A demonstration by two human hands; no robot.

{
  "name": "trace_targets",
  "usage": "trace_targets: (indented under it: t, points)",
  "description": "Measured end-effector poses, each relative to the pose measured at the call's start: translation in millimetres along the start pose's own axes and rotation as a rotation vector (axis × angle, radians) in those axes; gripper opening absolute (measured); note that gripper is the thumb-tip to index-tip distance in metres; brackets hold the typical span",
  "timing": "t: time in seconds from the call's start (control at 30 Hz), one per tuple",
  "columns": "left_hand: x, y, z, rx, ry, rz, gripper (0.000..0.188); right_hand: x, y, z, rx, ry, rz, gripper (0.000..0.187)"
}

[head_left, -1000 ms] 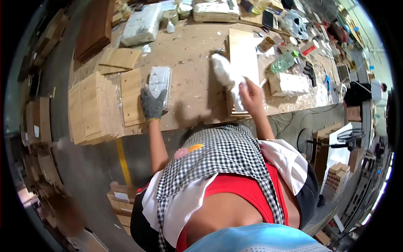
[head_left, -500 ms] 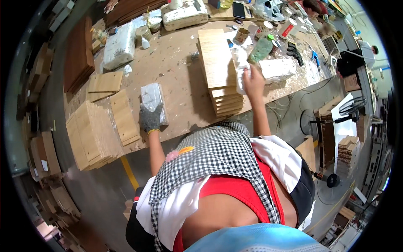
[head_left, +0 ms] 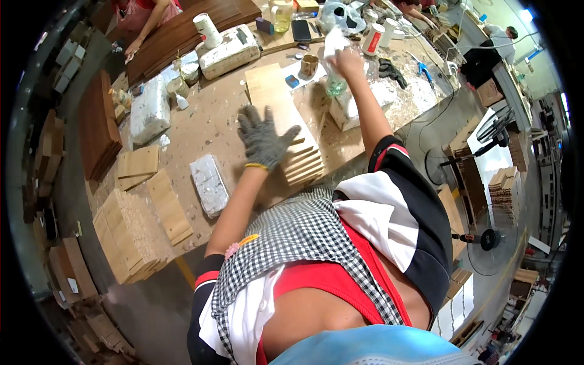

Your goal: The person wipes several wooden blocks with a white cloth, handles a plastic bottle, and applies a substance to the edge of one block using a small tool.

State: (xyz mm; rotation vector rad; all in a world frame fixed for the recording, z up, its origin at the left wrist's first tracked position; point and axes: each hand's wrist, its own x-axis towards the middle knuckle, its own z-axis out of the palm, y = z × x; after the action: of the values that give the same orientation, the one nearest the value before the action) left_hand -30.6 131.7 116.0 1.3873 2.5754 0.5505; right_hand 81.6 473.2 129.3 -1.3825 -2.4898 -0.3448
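My left hand [head_left: 264, 139], in a grey knitted glove, lies with its fingers spread on the stack of pale wooden boards [head_left: 267, 85] in the middle of the table. My right hand [head_left: 348, 63] is bare and closed on a white cloth [head_left: 334, 44] that sticks up past the fingers. Directly below that hand shows the green clear bottle [head_left: 336, 86]; whether the fingers also touch it I cannot tell. A white wrapped block [head_left: 208, 184] lies left of my left forearm.
More pale boards [head_left: 131, 234] are piled at the table's left corner. Dark brown panels [head_left: 97, 134] stand beyond them. At the back are a paint-stained block [head_left: 228, 55], a brown cup [head_left: 309, 65], a phone [head_left: 301, 30] and a black glove [head_left: 392, 73]. Another person's arm [head_left: 149, 27] reaches in.
My left hand has left the white block and moved right onto the boards, fingers spreading. My right hand has lifted the cloth away from the stack's side and moved farther out, over the bottle.
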Motion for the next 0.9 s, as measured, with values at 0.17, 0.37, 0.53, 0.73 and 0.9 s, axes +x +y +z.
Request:
trace_targets:
  t: [0.17, 0.37, 0.53, 0.73, 0.9]
  points:
    - [1, 16, 1, 0.107, -0.140, -0.057, 0.114, 3, 4, 13, 0.244, 0.131, -0.184, 0.036]
    - [2, 17, -4, 0.033, -0.100, -0.084, 0.109, -19, 91, 20, 1.801, 0.361, 0.354, 0.035]
    - [-8, -10, 1, 0.072, -0.006, -0.087, 0.106, -54, 37, 40, 2.546, -0.108, 0.574, 0.034]
    - [-19, -87, -13, -1.373, 0.057, -0.061, 0.053, -53, 18, 38, 2.386, -0.041, 0.579, 0.032]
    - [-93, -135, -67, -2.429, 0.111, -0.148, 0.070, -50, -40, -17, 0.620, 0.425, -0.045, 0.038]
